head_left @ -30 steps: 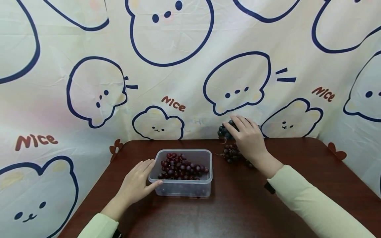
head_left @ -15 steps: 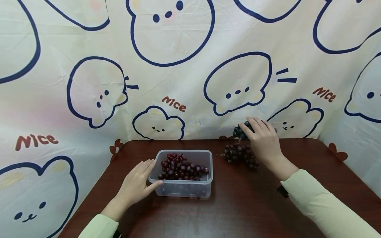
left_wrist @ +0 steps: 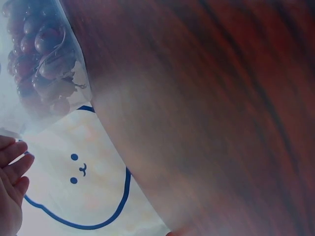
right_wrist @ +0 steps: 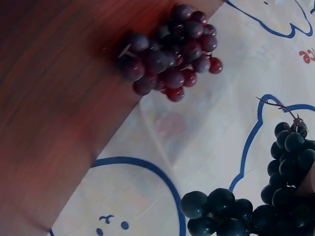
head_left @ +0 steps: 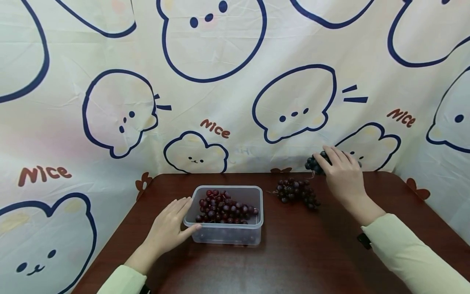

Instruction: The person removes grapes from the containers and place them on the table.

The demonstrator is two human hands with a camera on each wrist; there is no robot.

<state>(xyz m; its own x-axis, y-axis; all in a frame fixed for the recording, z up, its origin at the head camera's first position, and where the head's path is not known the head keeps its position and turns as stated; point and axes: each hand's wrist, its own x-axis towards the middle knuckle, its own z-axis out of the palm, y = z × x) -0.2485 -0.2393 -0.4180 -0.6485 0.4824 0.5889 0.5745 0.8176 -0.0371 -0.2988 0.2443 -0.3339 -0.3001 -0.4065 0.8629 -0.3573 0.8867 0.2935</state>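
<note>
Red grapes [head_left: 222, 208] lie in a bunch inside a clear plastic box [head_left: 227, 234] on the table. My left hand [head_left: 169, 224] touches the box's left side, its fingers straight and its thumb at the front rim. Up at the table's back edge, my right hand [head_left: 343, 173] grips a bunch of dark green-black grapes [head_left: 313, 164] from above. In the right wrist view these dark grapes [right_wrist: 290, 169] show with a thin stem, only a bit of the hand beside them. A second bunch of purple-red grapes [head_left: 295, 192] lies on the table, left of and nearer than my right hand.
The brown wooden table [head_left: 235, 269] has rounded back corners. A white cloth [head_left: 235, 102] with bear drawings hangs close behind it and at both sides.
My right hand has moved to the right along the back edge with the dark grapes, uncovering the purple-red bunch. The left hand and the box stay in place.
</note>
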